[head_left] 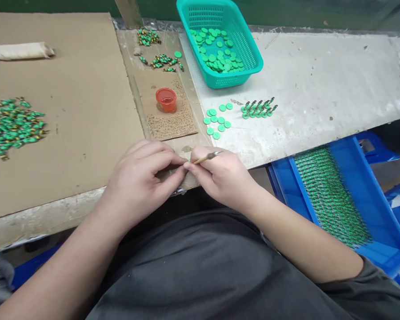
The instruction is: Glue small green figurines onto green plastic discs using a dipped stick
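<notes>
My right hand (220,173) grips a thin paintbrush (203,158) with a wooden handle, its dark bristle end pointing up and right. The fingertips of my left hand (143,178) are pinched together and meet those of my right hand at the table's front edge. A speck of green shows between the fingertips; the rest of that piece is hidden. Beyond my hands, a small orange cup (166,99) with liquid in it stands on a spotted cardboard piece (170,126). Loose green discs (214,119) lie to the right of the cup.
Small green figures (258,109) stand on discs at the right. A teal basket (233,81) holds more discs. Loose figures lie in a pile (15,126) on the left cardboard (86,111) and behind the cup (162,61). A blue tray (380,209) of finished-looking rows sits lower right.
</notes>
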{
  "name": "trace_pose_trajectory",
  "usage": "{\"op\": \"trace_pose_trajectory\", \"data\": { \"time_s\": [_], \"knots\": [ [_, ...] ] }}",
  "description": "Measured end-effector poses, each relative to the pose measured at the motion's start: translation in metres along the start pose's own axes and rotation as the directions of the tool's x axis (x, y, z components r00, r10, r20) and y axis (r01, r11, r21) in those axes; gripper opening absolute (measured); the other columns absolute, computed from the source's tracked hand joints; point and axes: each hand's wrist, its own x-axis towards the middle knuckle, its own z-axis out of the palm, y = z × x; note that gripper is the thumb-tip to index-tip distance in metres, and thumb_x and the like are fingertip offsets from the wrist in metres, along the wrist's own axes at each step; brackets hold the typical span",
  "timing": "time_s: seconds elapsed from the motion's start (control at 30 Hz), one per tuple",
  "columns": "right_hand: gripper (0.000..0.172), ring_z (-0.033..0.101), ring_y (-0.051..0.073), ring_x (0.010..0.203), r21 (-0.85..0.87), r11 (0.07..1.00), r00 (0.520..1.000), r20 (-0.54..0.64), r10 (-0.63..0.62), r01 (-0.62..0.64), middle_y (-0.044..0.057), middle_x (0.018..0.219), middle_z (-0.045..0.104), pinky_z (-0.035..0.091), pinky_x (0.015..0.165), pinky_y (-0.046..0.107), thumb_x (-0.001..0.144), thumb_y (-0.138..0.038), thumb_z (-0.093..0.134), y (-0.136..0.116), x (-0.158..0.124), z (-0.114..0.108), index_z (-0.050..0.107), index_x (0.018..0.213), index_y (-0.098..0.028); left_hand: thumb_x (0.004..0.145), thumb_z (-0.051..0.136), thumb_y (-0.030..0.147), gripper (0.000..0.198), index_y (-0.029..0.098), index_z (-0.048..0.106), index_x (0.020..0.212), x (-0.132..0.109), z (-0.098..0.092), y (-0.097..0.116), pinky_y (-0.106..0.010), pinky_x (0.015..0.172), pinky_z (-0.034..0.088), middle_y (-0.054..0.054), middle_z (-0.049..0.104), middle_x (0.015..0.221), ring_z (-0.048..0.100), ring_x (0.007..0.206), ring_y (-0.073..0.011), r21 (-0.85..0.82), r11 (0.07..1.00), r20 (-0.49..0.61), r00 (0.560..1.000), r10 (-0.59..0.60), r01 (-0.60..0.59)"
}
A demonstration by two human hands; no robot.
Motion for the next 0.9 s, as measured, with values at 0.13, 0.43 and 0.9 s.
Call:
{"op": "trace_pose_trajectory", "data": {
  "time_s": [0.13,0.43,0.9],
  "knots": [
    [0.019,0.076,0.022,0.101,-0.021,0.998,0.999,-0.007,0.054,-0.054,0.006,0.105,0.080,0.059,0.096,0.034,0.125,-0.029,0.052,-0.003,0.002,0.005,0.066,0.113,-0.025,0.113,0.068,0.037,0.019,0.029,0.075,0.097,0.003,-0.004,0.004,-0.041,0.088,0.055,0.000,0.081,0.097,0.072,0.091,-0.0216,0.006,1.000,-0.001,1.000,0.014,-0.014],
    [0.026,0.074,0.019,0.077,-0.010,0.991,0.932,-0.343,0.120,-0.132,0.003,0.087,0.076,0.058,0.076,0.030,0.121,-0.033,0.061,-0.019,-0.036,-0.022,0.069,0.097,-0.024,0.115,0.068,0.049,0.024,0.031,0.076,0.101,0.011,-0.011,0.013,-0.039,0.082,0.056,0.000,0.081,0.095,0.077,0.086,-0.0221,0.105,0.992,-0.012,0.997,0.073,-0.071],
    [0.022,0.078,0.020,0.072,0.115,0.937,0.697,-0.640,0.323,-0.329,0.003,0.083,0.079,0.061,0.070,0.030,0.115,-0.032,0.068,0.020,-0.093,-0.099,0.070,0.094,-0.025,0.108,0.064,0.039,0.023,0.028,0.079,0.094,0.163,0.101,0.084,-0.040,0.080,0.057,-0.005,0.080,0.097,0.077,0.096,-0.0278,0.189,0.967,0.191,0.973,0.132,-0.169]
  ]
}}
